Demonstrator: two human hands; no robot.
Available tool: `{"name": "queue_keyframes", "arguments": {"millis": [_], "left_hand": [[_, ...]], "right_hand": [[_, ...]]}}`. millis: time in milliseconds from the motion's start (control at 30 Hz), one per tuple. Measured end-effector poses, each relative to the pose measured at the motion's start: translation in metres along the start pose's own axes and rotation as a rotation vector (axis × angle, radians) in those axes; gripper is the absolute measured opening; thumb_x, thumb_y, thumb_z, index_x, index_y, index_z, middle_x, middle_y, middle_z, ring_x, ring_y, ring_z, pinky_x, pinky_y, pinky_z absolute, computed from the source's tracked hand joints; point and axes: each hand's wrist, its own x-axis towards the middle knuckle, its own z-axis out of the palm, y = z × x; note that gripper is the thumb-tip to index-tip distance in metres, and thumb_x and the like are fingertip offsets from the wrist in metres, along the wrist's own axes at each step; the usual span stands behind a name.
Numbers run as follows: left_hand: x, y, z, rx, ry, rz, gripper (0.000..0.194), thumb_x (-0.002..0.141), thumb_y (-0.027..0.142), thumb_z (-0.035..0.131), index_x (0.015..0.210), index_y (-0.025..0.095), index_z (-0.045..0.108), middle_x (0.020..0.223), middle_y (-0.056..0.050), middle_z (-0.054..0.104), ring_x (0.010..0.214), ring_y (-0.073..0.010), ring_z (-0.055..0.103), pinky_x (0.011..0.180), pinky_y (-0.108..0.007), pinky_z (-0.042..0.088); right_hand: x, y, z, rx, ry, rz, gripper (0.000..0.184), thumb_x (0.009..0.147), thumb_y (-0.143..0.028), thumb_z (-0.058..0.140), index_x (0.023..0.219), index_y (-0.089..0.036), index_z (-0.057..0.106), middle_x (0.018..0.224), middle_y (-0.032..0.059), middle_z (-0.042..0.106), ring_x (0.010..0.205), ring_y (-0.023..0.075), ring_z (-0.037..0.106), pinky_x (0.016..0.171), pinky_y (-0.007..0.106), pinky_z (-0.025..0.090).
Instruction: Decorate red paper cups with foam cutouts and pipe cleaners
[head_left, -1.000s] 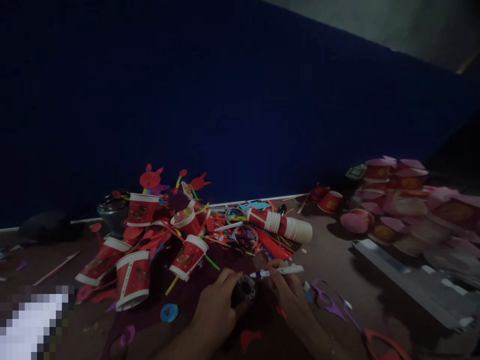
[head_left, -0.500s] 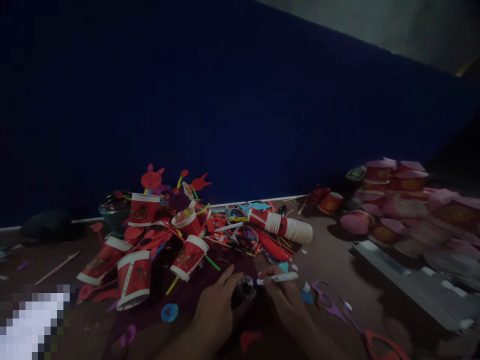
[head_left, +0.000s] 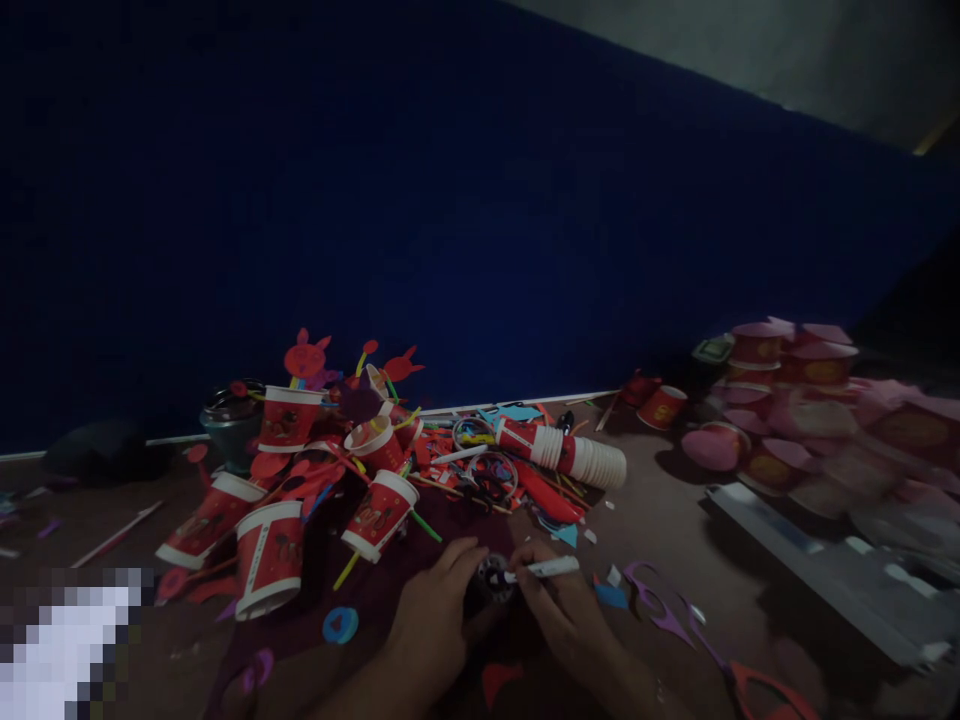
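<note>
My left hand [head_left: 433,612] is closed around a small dark round piece [head_left: 495,590] with a ring of paler spots around its rim. What the piece is made of I cannot tell. A white marker [head_left: 553,567] is pinched in my right hand [head_left: 556,605], its dark tip pointing left at the middle of the round piece. Whether the tip touches it is unclear. Below the hands lies a red paper scrap [head_left: 501,682]. To their left is a blue disc [head_left: 340,625] with a dark mark on it.
Red paper cups [head_left: 270,560] with straws and cut-outs pile up at left. Beyond my hands lie nested cups [head_left: 559,450]. At right are purple-handled scissors [head_left: 664,612], red-handled scissors [head_left: 772,690], a grey flat panel [head_left: 817,575] and pink-topped cups [head_left: 780,400]. A blue partition [head_left: 465,220] stands behind.
My right hand has shifted slightly left with the marker, bringing its tip from the round piece's right edge to over its middle. My left hand stays nearly in place.
</note>
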Motion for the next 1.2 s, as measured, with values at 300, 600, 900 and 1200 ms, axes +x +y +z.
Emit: {"name": "queue_keyframes", "arguments": {"millis": [300,600,900,1200], "left_hand": [[-0.001,0.0,0.0,-0.012,-0.018,0.021,0.043,0.082,0.041,0.049,0.122,0.024,0.05,0.131,-0.005,0.05,0.106,-0.0213,0.058,0.091,-0.034,0.046],[0.0,-0.001,0.001,-0.02,-0.027,0.005,0.043,0.082,0.042,0.049,0.123,0.026,0.049,0.132,-0.003,0.049,0.108,-0.0203,0.057,0.091,-0.031,0.045],[0.002,0.0,0.003,0.016,-0.036,-0.025,0.048,0.081,0.046,0.049,0.123,0.023,0.051,0.131,-0.005,0.051,0.103,-0.0223,0.059,0.089,-0.034,0.047],[0.001,-0.005,0.006,0.006,-0.034,-0.014,0.047,0.079,0.035,0.053,0.124,0.021,0.05,0.131,-0.007,0.05,0.106,-0.0226,0.058,0.091,-0.034,0.046]], "right_hand": [[-0.002,0.008,0.0,-0.057,0.007,-0.061,0.021,0.091,-0.029,0.034,0.083,-0.021,0.052,0.074,0.0009,0.055,0.069,0.016,0.051,0.067,0.028,0.039],[-0.004,0.008,0.0,-0.073,0.006,-0.078,0.018,0.09,-0.026,0.036,0.085,-0.021,0.053,0.077,0.0016,0.057,0.072,0.0164,0.053,0.067,0.027,0.04],[-0.004,0.004,-0.002,-0.185,-0.049,-0.213,0.014,0.086,-0.017,0.039,0.088,-0.021,0.052,0.081,0.0024,0.059,0.075,0.0171,0.054,0.069,0.029,0.042],[-0.004,-0.005,0.0,-0.385,-0.098,-0.421,0.016,0.08,-0.01,0.044,0.089,-0.021,0.053,0.082,0.0028,0.06,0.076,0.0169,0.052,0.074,0.031,0.038]]}}
